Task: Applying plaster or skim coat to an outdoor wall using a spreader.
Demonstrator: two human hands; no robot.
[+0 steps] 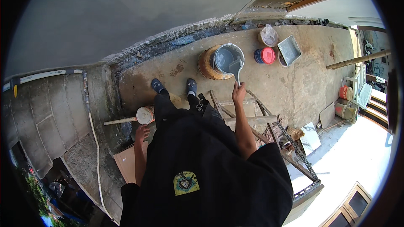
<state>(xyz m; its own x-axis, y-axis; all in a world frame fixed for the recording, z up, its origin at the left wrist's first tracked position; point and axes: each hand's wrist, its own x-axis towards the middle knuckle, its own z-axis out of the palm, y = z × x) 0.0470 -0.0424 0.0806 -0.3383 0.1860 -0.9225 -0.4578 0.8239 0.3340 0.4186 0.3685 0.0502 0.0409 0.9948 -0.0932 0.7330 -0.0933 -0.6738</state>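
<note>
evidently, the ladle (237, 69) was at the bucket (241, 54), its grey-smeared head inside, toward the right part of the opening, and its handle coming out across the near rim. the right hand (239, 92) had its fingers wrapped around the end of that handle, just outside the rim. from this grip the head lay straight ahead and slightly left, the long axis running away from the person, roughly in line with the outstretched forearm. the right hand was by far the nearer one. grey paint (224, 60) showed in the bucket, though how deep it went was hard to judge from above. a rust-stained drum (205, 64) was close against the bucket's left side; whether it stood under or beside it, the view did not settle.

the left hand (142, 133) hung low and well apart from the ladle, fingers loosely spread and gripping nothing, just beside a pale lidded tub (145, 115); contact could not be told. two dark slippers (191, 86) stood between tub and bucket. to the right of the drum were a red-lidded pail (267, 55), a bag-lined bin (268, 36) and a grey tray (290, 50). a metal-framed trestle (269, 119) stood by the right forearm.
</note>
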